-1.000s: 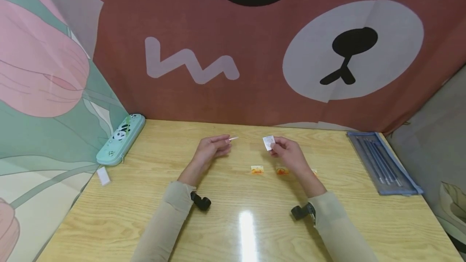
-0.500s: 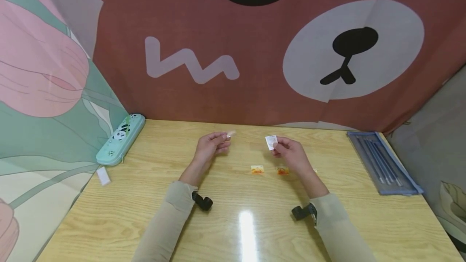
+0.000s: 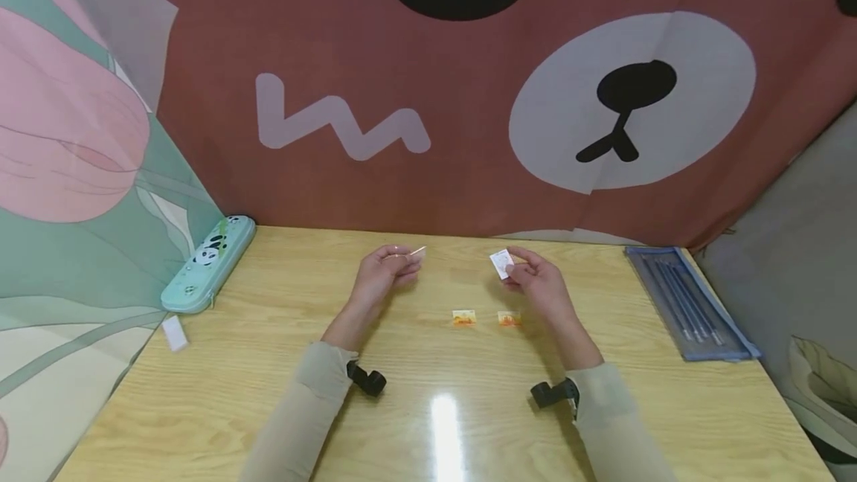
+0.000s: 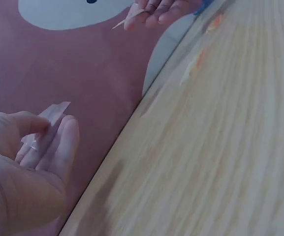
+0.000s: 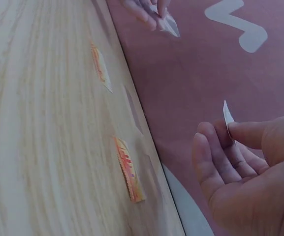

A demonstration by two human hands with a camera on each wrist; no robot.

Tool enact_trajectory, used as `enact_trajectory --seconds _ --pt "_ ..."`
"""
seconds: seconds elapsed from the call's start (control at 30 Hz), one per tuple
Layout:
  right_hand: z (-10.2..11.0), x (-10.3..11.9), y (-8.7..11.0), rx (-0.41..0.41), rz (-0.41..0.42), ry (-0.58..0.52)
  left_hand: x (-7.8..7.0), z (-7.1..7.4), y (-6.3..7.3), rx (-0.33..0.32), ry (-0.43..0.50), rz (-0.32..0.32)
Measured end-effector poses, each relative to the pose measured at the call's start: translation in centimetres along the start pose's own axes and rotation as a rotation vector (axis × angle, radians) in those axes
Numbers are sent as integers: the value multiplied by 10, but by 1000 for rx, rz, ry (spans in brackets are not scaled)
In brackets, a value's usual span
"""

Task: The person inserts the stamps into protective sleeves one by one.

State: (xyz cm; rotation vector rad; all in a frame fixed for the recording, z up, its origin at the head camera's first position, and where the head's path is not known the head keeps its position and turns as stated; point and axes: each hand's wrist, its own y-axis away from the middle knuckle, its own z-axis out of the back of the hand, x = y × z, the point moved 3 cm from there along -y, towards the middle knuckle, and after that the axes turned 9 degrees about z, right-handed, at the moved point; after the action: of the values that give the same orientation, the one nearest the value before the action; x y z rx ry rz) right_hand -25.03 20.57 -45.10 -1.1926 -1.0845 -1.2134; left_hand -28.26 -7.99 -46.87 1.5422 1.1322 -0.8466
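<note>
My left hand [image 3: 380, 274] pinches a small piece of clear plastic film [image 4: 55, 113] between thumb and fingers, above the far part of the table. To its right, my right hand [image 3: 541, 288] holds a small white paper square [image 3: 501, 264] by one edge, its faint print facing up. The right wrist view shows that paper nearly edge-on between thumb and forefinger. Between the forearms lie two small yellow-and-orange packets: the left packet [image 3: 463, 317] and the right packet [image 3: 509, 318], the latter close to the right wrist. The hands stay apart, each with its own piece.
A mint pencil case [image 3: 209, 262] with pandas lies at the table's far left, a small white block [image 3: 175, 333] just in front of it. A blue-edged mesh pouch [image 3: 689, 303] of long thin sticks lies at the right. Behind the table [image 3: 268, 422] hangs a reddish-brown cloth [image 3: 335, 184].
The plastic film has turned and lifted slightly in my left fingers. My right hand has barely moved with the paper. A third orange piece near the right wrist has become hidden. The view has shifted slightly.
</note>
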Motion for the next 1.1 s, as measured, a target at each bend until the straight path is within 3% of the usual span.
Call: enact_trajectory --seconds 0.17,0.6,0.83,1.1 --pt "5 1 2 -45 -14 -69 0 -11 3 56 30 28" --pt "8 5 2 -13 -51 -135 8 -37 8 108 14 86" --pt "6 11 -9 19 -62 -106 8 -50 2 150 -25 94" --pt "-5 10 -14 42 -87 -144 9 -68 -5 148 -24 86"
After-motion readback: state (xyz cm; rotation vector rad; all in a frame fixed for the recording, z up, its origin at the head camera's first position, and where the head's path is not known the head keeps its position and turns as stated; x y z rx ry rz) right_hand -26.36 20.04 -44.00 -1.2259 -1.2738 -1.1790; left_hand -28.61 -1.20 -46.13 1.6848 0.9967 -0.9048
